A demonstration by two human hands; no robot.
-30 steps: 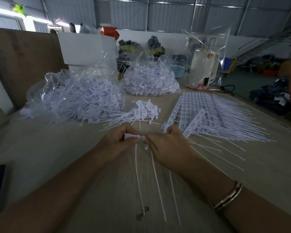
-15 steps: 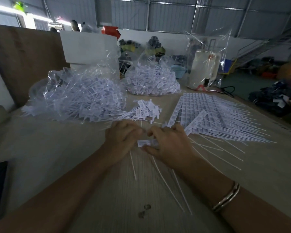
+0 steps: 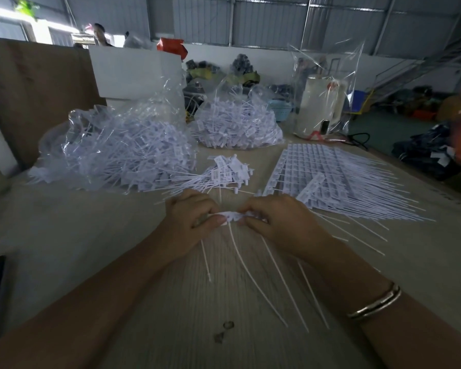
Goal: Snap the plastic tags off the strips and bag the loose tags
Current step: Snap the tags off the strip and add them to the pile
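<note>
While both hands meet over the wooden table (image 3: 144,302), the left hand (image 3: 190,222) and right hand (image 3: 280,225) pinch a short strip of white tags (image 3: 234,216) (thin tails trailing toward the viewer) between them.

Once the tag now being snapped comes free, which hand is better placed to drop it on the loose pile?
Probably the left hand: it pinches the end tag of the strip, and the loose pile lies just beyond it. The right hand holds the remaining strip.
</note>
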